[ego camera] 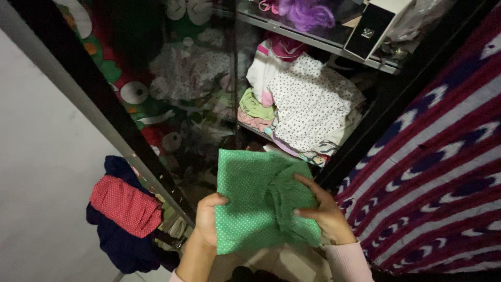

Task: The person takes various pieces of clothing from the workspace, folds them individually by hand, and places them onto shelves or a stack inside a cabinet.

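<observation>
Green dotted soft cloth (pixel 245 203) is held by both hands: left hand (pixel 209 219) grips its edge, right hand (pixel 323 211) pinches bunched folds; flattening corners would fold it neatly.

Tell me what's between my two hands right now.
In the head view, a folded green cloth with small white dots spans the gap: the left hand holds its left edge, and the right hand presses its bunched right side.

Bare left hand (pixel 209 222); right hand (pixel 323 211), pale pink ribbed sleeve cuff.
</observation>
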